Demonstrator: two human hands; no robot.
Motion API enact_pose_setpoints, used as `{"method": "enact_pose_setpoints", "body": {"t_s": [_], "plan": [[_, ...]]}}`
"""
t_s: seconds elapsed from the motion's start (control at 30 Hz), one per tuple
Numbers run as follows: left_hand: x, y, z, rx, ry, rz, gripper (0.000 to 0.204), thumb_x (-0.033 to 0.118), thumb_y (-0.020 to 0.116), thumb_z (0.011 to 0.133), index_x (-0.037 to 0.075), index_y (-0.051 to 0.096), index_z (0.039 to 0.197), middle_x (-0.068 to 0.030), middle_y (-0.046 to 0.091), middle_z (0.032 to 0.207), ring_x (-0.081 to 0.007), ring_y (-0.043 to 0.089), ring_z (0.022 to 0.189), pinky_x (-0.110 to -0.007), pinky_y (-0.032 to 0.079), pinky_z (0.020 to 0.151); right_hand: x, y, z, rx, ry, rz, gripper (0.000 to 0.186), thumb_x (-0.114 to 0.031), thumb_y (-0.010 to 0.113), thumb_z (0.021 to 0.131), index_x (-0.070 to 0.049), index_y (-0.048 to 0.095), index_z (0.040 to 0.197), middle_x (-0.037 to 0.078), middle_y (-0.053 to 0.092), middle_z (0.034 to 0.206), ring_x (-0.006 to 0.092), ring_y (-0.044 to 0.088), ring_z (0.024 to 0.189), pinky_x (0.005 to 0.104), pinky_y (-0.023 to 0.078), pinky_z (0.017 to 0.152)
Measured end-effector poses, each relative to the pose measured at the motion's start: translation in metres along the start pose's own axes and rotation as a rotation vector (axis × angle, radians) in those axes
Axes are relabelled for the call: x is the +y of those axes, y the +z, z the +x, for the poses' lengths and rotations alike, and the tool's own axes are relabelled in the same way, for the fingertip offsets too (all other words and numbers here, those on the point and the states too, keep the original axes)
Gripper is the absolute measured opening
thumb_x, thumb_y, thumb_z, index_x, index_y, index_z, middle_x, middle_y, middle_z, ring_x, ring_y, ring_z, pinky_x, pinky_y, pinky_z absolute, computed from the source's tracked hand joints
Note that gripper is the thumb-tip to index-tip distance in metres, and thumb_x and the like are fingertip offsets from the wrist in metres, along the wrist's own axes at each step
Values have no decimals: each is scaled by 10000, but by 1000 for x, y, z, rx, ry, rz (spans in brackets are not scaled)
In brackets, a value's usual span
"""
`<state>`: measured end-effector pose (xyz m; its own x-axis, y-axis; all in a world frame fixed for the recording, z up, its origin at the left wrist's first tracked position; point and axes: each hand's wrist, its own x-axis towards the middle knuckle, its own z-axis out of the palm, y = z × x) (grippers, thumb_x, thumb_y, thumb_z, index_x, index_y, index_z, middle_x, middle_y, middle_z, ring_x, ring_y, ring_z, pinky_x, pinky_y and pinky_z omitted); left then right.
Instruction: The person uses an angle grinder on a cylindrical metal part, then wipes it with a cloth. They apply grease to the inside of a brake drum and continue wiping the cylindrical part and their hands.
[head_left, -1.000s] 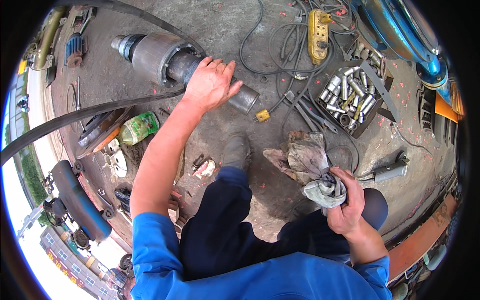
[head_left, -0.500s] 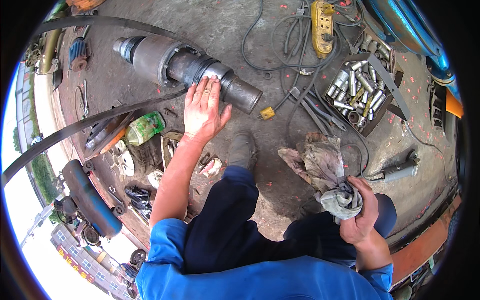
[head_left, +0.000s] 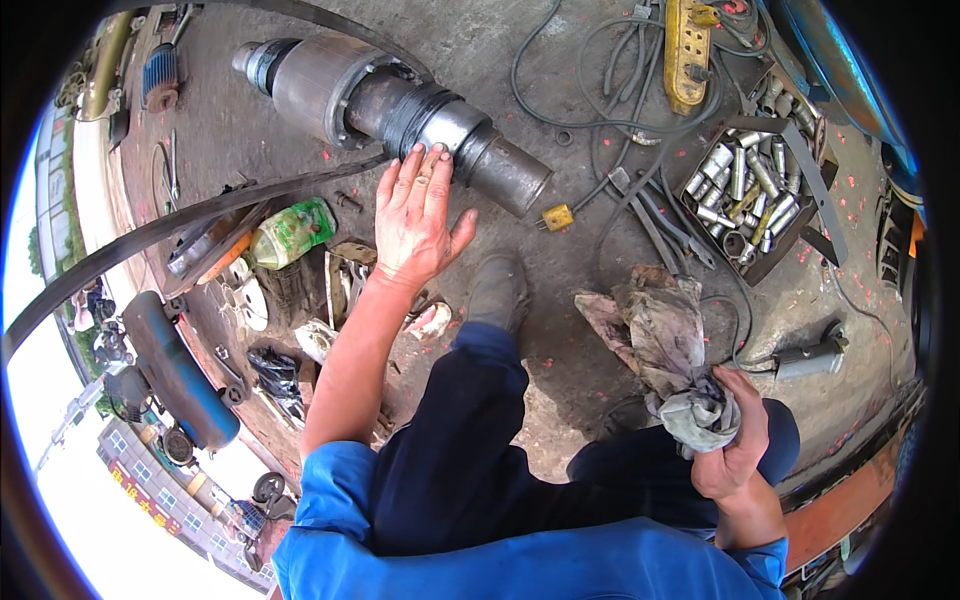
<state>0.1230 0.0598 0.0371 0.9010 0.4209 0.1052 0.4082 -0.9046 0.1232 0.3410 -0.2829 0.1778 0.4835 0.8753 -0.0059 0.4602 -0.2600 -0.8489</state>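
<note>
A heavy metal shaft assembly (head_left: 405, 115), with a thick flanged sleeve and a shiny band, lies aslant on the ground at the upper left. My left hand (head_left: 420, 220) is open and flat, its fingertips against the near side of the shaft by the shiny band. In my right hand (head_left: 735, 440), above my right knee, is a bunched, grease-stained rag (head_left: 665, 330). The rag's loose end hangs forward over the ground. A dark curved strap (head_left: 200, 213) passes in front of the shaft's left part.
At right, a metal box (head_left: 790, 225) holds several sockets. A yellow power strip (head_left: 687, 60), tangled cables, pliers (head_left: 675, 225) and a yellow plug (head_left: 557, 217) lie nearby. A grey air tool (head_left: 808, 355) rests at right. A green plastic jug (head_left: 292, 233) and loose parts are at left.
My left hand has slipped slightly back toward the near edge of the shaft, its fingers covering less of it. The right hand still holds the rag. The whole view has shifted a little.
</note>
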Motion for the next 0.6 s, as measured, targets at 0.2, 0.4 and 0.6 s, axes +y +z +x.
{"method": "enact_pose_setpoints", "body": {"t_s": [0.2,0.4,0.6], "plan": [[-14,3,12,-9,35,37,753,386,721,802,-14,502,1400,-170,542,1433,-345,467,1374,-517,305,1162,3,16,14,-18,1,26,439,30,675,765,113,593,1188,237,666,1013,341,659,828,368,530,774],[-15,0,-7,-16,34,20,767,379,732,790,-2,492,1410,-159,542,1441,-345,466,1378,-510,310,1159,0,17,17,-25,-14,10,448,13,688,783,111,583,1207,235,662,1000,336,659,825,366,529,764],[-13,-8,24,-23,87,34,737,353,749,768,4,526,1377,-148,565,1412,-333,479,1367,-498,333,1149,-10,16,18,-17,-18,26,442,4,695,791,111,581,1204,231,668,1003,329,661,814,367,528,750]]}}
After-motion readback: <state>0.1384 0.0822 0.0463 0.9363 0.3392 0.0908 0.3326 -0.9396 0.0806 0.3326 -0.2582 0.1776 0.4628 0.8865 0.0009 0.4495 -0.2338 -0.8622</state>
